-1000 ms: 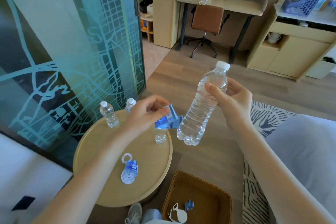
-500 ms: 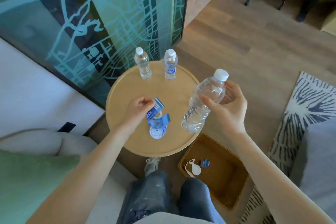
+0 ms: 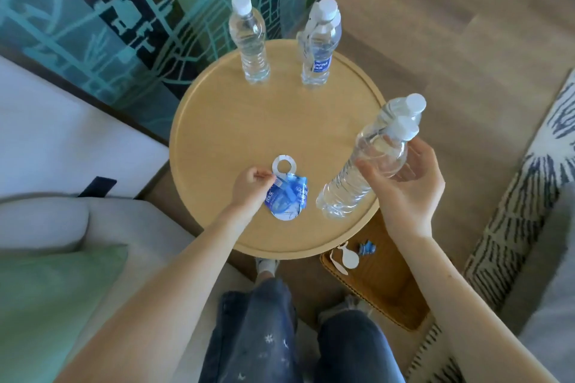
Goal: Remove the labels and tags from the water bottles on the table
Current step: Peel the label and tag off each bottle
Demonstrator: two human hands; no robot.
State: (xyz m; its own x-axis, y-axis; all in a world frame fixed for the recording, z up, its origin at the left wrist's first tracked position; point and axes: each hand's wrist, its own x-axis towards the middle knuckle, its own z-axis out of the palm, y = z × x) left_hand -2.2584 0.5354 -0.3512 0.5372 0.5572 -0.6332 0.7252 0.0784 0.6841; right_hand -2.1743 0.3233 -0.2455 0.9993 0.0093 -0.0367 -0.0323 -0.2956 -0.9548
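Observation:
My right hand (image 3: 407,183) grips a bare clear water bottle (image 3: 364,165), tilted, its base just above the round wooden table (image 3: 217,121) at the right rim. My left hand (image 3: 252,186) pinches a torn blue label (image 3: 287,196) that lies over a white hang tag (image 3: 283,168) on the near part of the table. At the far edge stand a bare bottle (image 3: 250,40) and a bottle with a blue label (image 3: 320,47). Motion blur doubles the caps of the held and labelled bottles.
A wicker basket (image 3: 389,286) on the floor, right of my knees, holds a white tag (image 3: 343,261) and a blue label scrap (image 3: 367,248). A teal patterned glass panel (image 3: 124,9) rises behind the table. Sofa cushions lie left, a striped rug right.
My view has tipped down toward the table. My left hand has lowered the blue label onto the white tag on the table. My right hand has brought the bare bottle lower, over the right rim.

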